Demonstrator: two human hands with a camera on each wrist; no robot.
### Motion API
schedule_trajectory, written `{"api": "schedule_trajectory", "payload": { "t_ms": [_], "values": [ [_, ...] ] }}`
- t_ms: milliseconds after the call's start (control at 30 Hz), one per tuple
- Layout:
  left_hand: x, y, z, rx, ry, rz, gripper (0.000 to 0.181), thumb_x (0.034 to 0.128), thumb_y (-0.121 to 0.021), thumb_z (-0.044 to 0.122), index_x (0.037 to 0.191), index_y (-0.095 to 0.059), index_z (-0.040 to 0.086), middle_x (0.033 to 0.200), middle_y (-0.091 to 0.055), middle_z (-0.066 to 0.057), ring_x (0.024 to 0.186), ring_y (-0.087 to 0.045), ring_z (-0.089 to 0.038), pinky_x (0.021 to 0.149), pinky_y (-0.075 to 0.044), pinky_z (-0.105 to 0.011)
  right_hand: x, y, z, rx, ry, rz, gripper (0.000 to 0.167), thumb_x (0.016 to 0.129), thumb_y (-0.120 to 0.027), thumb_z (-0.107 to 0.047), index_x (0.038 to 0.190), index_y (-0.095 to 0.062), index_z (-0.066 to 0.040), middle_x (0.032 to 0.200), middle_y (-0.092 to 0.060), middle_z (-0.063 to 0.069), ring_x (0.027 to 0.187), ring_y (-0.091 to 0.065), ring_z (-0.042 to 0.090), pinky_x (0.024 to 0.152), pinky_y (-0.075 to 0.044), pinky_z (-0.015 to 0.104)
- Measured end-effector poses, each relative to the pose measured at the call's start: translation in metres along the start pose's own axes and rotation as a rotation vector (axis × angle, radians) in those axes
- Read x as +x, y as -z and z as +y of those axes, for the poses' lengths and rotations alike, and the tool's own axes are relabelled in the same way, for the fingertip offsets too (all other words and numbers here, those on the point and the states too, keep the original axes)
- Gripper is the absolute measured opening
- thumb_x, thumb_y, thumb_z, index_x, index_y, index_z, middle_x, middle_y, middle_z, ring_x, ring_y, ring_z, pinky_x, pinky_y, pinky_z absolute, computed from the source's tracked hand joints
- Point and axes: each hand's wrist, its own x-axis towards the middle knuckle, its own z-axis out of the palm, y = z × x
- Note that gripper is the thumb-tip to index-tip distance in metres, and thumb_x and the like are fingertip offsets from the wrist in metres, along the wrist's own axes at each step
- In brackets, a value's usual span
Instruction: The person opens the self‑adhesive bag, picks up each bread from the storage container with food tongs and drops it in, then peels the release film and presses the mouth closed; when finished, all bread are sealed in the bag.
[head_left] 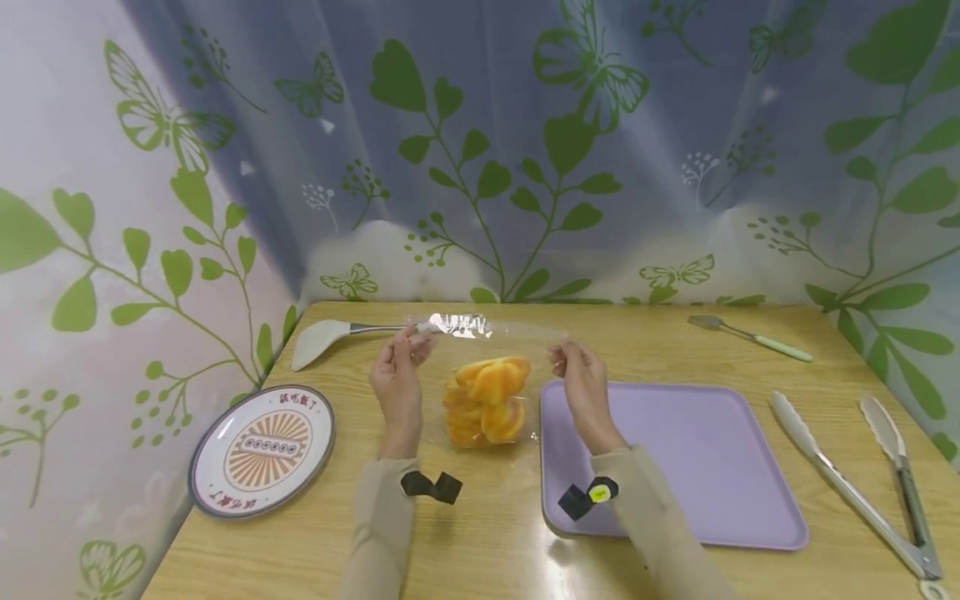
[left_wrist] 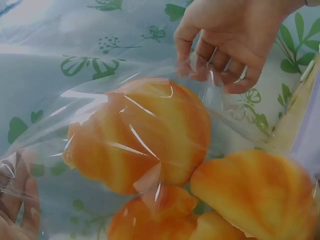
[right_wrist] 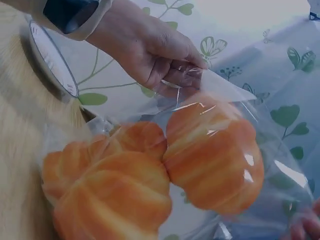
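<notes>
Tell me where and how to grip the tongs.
Take the tongs across both arms just above the joined end, coming from the near side, probably with the right hand. They lie spread in a V with its point nearest, so the arms look narrow enough there to span together.

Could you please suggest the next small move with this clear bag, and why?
I'd probably ease the bag open at the top: the bread is inside, and the left hand and right hand hold the bag near opposite upper corners.
</notes>
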Motion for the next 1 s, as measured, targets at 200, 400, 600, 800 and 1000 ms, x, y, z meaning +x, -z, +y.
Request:
{"api": "schedule_trajectory", "payload": {
  "t_ms": [200, 400, 600, 800, 1000],
  "values": [
    [-0.003, -0.001, 0.001, 0.017, 0.0, -0.001, 0.029, 0.102, -0.052, 0.018, 0.111, -0.065, -0.007, 0.082, -0.075, 0.014, 0.075, -0.071, -0.001, 0.078, -0.057, -0.019, -0.023, -0.012, -0.015, -0.063, 0.393, 0.103, 0.026, 0.09, -0.052, -0.003, 0.115, -0.05, 0.005, 0.106, -0.043, 0.01, 0.087, -0.038, 0.013, 0.073, -0.033, 0.022],
    [-0.006, -0.003, 0.002, 0.025, -0.057, -0.082, 0.037, 0.1015, -0.053, 0.021, 0.116, -0.061, -0.013, 0.089, -0.075, 0.017, 0.079, -0.071, 0.0, 0.079, -0.057, -0.019, -0.043, -0.045, -0.035, -0.226, 0.727, -0.192, 0.021, 0.089, -0.056, 0.004, 0.109, -0.062, 0.004, 0.096, -0.059, 0.017, 0.078, -0.056, 0.019, 0.068, -0.051, 0.021],
    [-0.01, -0.003, 0.004, 0.058, -0.124, -0.151, 0.048, 0.096, -0.059, 0.035, 0.114, -0.065, -0.009, 0.087, -0.072, 0.021, 0.077, -0.066, 0.003, 0.076, -0.054, -0.016, -0.044, -0.073, -0.044, -0.326, 0.804, -0.36, 0.026, 0.095, -0.059, -0.003, 0.12, -0.065, 0.001, 0.109, -0.065, 0.016, 0.09, -0.065, 0.024, 0.075, -0.058, 0.026],
    [-0.014, -0.002, 0.005, 0.024, -0.148, -0.235, 0.036, 0.0921, -0.061, 0.041, 0.111, -0.07, 0.011, 0.094, -0.073, 0.021, 0.082, -0.067, 0.004, 0.075, -0.054, -0.014, -0.036, -0.085, -0.045, -0.387, 0.891, -0.226, 0.02, 0.092, -0.065, -0.004, 0.11, -0.071, 0.002, 0.095, -0.066, 0.015, 0.081, -0.067, 0.023, 0.071, -0.059, 0.026],
    [-0.014, -0.001, 0.004, 0.033, -0.173, -0.283, 0.028, 0.0926, -0.059, 0.042, 0.109, -0.07, 0.021, 0.097, -0.072, 0.021, 0.084, -0.067, 0.004, 0.076, -0.054, -0.015, -0.032, -0.084, -0.047, -0.373, 0.898, -0.205, 0.016, 0.09, -0.068, -0.003, 0.103, -0.073, 0.004, 0.093, -0.064, 0.016, 0.078, -0.067, 0.024, 0.069, -0.059, 0.025]
  ]
}}
